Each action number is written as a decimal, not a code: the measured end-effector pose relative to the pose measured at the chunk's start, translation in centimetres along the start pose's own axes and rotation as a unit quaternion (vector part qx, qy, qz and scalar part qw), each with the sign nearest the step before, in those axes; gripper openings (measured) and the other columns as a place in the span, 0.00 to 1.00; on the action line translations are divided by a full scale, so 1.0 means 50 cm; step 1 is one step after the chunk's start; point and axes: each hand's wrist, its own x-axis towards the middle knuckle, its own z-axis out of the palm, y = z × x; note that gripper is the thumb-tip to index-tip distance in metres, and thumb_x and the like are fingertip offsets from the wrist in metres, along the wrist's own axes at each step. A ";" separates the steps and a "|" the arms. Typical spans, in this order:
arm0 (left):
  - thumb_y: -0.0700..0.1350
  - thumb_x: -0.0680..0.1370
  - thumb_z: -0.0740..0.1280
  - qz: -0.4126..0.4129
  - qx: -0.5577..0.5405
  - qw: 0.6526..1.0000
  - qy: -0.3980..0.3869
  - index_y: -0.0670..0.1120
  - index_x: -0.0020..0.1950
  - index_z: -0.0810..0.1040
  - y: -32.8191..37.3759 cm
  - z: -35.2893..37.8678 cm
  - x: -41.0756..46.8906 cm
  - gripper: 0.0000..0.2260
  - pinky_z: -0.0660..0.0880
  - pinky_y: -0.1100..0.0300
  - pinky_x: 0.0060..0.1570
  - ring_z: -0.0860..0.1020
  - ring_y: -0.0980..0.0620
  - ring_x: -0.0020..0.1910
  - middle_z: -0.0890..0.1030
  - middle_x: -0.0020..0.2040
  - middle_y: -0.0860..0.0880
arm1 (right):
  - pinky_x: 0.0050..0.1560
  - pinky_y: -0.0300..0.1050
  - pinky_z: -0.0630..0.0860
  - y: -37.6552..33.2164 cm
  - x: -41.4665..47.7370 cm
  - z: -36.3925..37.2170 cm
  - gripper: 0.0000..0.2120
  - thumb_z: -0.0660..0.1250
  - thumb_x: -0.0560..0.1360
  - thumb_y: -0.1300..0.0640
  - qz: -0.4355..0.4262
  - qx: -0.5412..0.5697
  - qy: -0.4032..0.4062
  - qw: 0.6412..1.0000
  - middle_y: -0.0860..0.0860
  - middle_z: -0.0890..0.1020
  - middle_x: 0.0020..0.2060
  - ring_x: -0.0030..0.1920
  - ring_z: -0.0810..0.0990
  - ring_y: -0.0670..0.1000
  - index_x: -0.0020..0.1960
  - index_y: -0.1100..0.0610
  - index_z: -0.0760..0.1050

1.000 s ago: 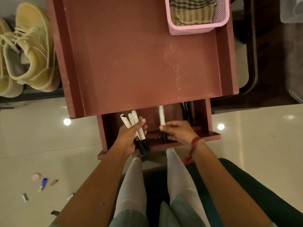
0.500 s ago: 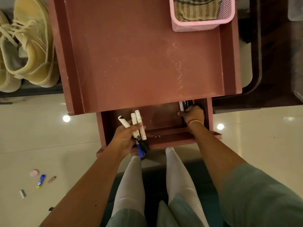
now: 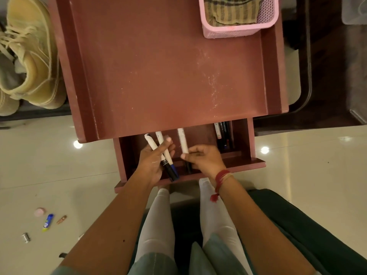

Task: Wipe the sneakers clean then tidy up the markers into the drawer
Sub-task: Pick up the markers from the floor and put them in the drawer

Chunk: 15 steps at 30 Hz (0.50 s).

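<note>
Back from the right corner of the drawer (image 3: 248,141), the right hand (image 3: 204,159) pinches one white marker (image 3: 183,140) over the open middle. The left hand (image 3: 153,162) grips two markers (image 3: 161,140) by the left wall.

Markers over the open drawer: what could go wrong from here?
1. The left hand grips two markers splayed apart. One may slip and fall past the drawer front onto the floor.
2. The right hand pinches a single marker by the fingertips only, so it may tip or drop short of the stowed markers at the drawer's right side.
</note>
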 end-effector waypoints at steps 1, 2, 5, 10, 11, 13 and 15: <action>0.43 0.74 0.70 -0.006 -0.015 1.000 0.016 0.43 0.52 0.79 0.002 -0.001 0.004 0.08 0.79 0.60 0.42 0.83 0.53 0.42 0.83 0.44 0.47 | 0.50 0.47 0.79 -0.003 0.010 -0.019 0.10 0.76 0.67 0.60 0.007 -0.001 0.037 0.999 0.51 0.82 0.41 0.45 0.81 0.52 0.46 0.57 0.79; 0.44 0.76 0.69 -0.019 -0.029 0.999 0.032 0.44 0.52 0.79 0.004 -0.001 0.008 0.07 0.78 0.61 0.40 0.83 0.53 0.42 0.83 0.43 0.48 | 0.50 0.45 0.78 -0.006 0.025 -0.041 0.11 0.76 0.67 0.59 0.008 -0.022 0.082 0.996 0.49 0.80 0.41 0.44 0.80 0.51 0.48 0.57 0.79; 0.46 0.78 0.65 -0.051 -0.044 0.997 0.040 0.45 0.50 0.79 0.009 -0.002 0.017 0.06 0.78 0.62 0.38 0.82 0.54 0.40 0.82 0.43 0.48 | 0.51 0.41 0.74 -0.006 0.089 -0.094 0.14 0.76 0.67 0.59 -0.008 -0.093 0.191 0.977 0.52 0.81 0.46 0.46 0.79 0.51 0.52 0.60 0.80; 0.43 0.80 0.59 -0.045 -0.045 0.998 0.011 0.43 0.50 0.78 0.010 -0.001 0.020 0.09 0.77 0.59 0.45 0.81 0.52 0.44 0.82 0.45 0.47 | 0.50 0.46 0.77 0.018 0.184 -0.100 0.13 0.77 0.66 0.59 0.004 -0.215 0.232 0.949 0.58 0.83 0.48 0.50 0.81 0.58 0.48 0.62 0.81; 0.42 0.80 0.59 -0.042 -0.041 0.998 0.009 0.43 0.51 0.78 0.009 -0.002 0.022 0.09 0.77 0.58 0.46 0.81 0.51 0.46 0.82 0.46 0.46 | 0.49 0.47 0.77 0.022 0.194 -0.101 0.14 0.77 0.66 0.58 0.008 -0.229 0.237 0.944 0.58 0.83 0.49 0.50 0.81 0.59 0.49 0.62 0.80; 0.40 0.80 0.59 -0.036 -0.034 0.999 0.005 0.43 0.52 0.78 0.006 -0.005 0.025 0.08 0.77 0.57 0.48 0.81 0.50 0.48 0.82 0.49 0.45 | 0.45 0.45 0.76 0.027 0.209 -0.108 0.16 0.77 0.66 0.56 0.010 -0.249 0.245 0.937 0.59 0.83 0.48 0.49 0.82 0.58 0.50 0.63 0.80; 0.39 0.80 0.60 -0.023 -0.020 1.000 -0.001 0.43 0.55 0.77 0.002 -0.010 0.026 0.07 0.77 0.56 0.48 0.81 0.49 0.50 0.81 0.51 0.44 | 0.43 0.43 0.75 0.030 0.218 -0.117 0.17 0.77 0.67 0.54 0.014 -0.257 0.247 0.934 0.59 0.83 0.48 0.48 0.82 0.58 0.49 0.63 0.80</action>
